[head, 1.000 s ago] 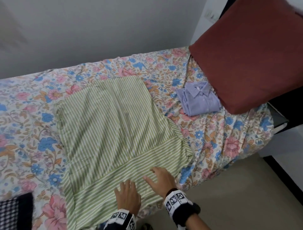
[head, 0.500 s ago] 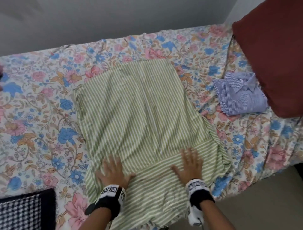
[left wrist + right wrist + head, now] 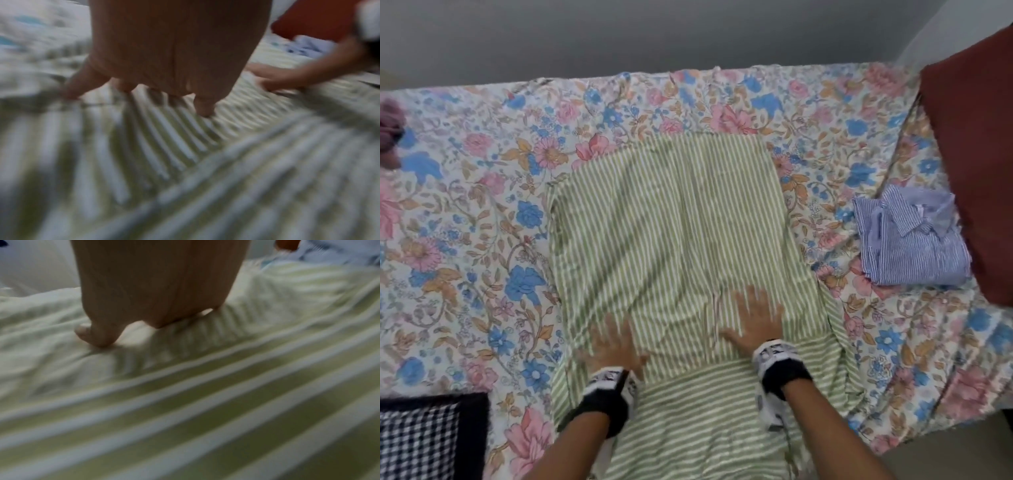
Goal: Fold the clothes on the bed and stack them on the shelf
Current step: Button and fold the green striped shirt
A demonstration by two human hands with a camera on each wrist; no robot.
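A green-and-white striped garment (image 3: 671,233) lies spread flat on the floral bedsheet (image 3: 482,205), one layer folded over another near the front edge. My left hand (image 3: 616,339) presses flat on its lower left part, fingers spread. My right hand (image 3: 755,315) lies flat on its lower middle, fingers straight. Both hands are blurred. In the left wrist view the left fingers (image 3: 203,107) touch the striped cloth (image 3: 164,146). The right wrist view shows the right thumb (image 3: 92,335) pressing into the garment (image 3: 226,386). A folded blue striped shirt (image 3: 911,236) sits at the right.
A dark red pillow (image 3: 976,137) leans at the right end of the bed, beside the blue shirt. A black-and-white checked cloth (image 3: 421,438) lies at the lower left corner. A grey wall (image 3: 654,34) runs behind the bed. Floor (image 3: 945,459) shows at lower right.
Both hands have slid up the striped garment, away from the front edge, and spread apart. The view has shifted so the garment sits more centred.
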